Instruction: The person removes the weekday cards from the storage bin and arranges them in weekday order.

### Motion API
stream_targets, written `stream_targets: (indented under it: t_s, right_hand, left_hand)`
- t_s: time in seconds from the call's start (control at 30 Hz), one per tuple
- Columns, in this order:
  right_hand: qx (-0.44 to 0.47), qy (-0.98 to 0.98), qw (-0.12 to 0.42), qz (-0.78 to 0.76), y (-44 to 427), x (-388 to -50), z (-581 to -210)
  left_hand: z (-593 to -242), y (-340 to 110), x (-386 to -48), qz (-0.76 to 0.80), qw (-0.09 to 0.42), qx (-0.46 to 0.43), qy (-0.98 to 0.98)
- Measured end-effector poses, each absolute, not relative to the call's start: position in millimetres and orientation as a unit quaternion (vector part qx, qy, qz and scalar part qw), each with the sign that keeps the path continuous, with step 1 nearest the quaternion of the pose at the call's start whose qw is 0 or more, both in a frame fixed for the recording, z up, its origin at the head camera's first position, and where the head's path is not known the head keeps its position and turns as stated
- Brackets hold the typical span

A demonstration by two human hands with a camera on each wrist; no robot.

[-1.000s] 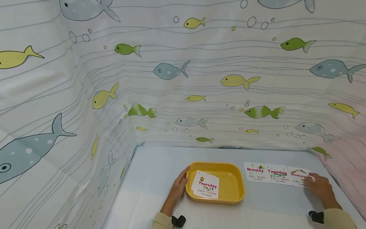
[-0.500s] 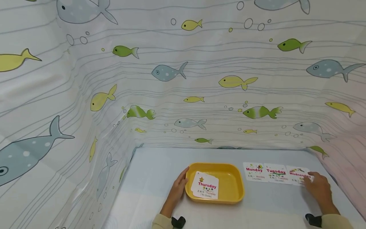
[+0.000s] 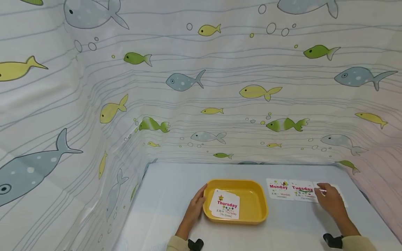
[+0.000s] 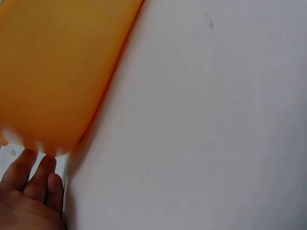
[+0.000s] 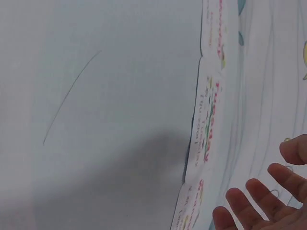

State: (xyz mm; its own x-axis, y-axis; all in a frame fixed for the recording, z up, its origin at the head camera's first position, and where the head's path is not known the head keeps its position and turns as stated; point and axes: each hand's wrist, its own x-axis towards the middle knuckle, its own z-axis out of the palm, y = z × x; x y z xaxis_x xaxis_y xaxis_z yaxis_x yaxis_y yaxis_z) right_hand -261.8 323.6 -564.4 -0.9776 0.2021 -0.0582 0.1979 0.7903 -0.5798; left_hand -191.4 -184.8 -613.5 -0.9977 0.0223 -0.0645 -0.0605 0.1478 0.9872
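Observation:
My left hand (image 3: 194, 208) is at the left side of a yellow plastic tray (image 3: 254, 205). In the left wrist view, its extended fingers (image 4: 44, 175) touch the tray's outer wall. A white Thursday card (image 3: 225, 205) lies in the tray on top of at least one other card. On the right, a Monday card (image 3: 278, 190) and a Tuesday card (image 3: 302, 191) lie in a row with a Wednesday card (image 5: 189, 206). My right hand (image 3: 331, 202) hovers above the Wednesday card, largely hiding it in the head view. Its fingers are spread and hold nothing.
A pale blue-white cloth (image 3: 163, 181) covers the table. Behind it and at the sides hangs a white curtain (image 3: 176, 115) printed with fish and wavy lines. Black straps (image 3: 195, 244) sit at both wrists.
My right hand has left the right end of the Wednesday card and moved left over it, towards the Tuesday card. The left hand and the tray stay in place.

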Motion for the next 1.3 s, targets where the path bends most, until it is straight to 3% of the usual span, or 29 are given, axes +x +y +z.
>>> stream_targets:
  t_s: [0.6,0.8,1.3]
  right_hand:
    - [0.002,-0.931,-0.04,0.362,271.6,-258.1,-550.4]
    - [0.002,-0.927,-0.065,0.368,259.0,-260.1,-549.7]
    - [0.038,-0.928,-0.068,0.364,222.6,-258.8,-539.2]
  left_hand:
    - [-614.1,-184.7,-190.4,0.655,0.031,-0.007,0.755]
    - [-612.7,-184.3,-190.4,0.654,0.029,-0.004,0.756]
    - [-611.6,-183.3,-188.4,0.656,0.028,-0.01,0.754]
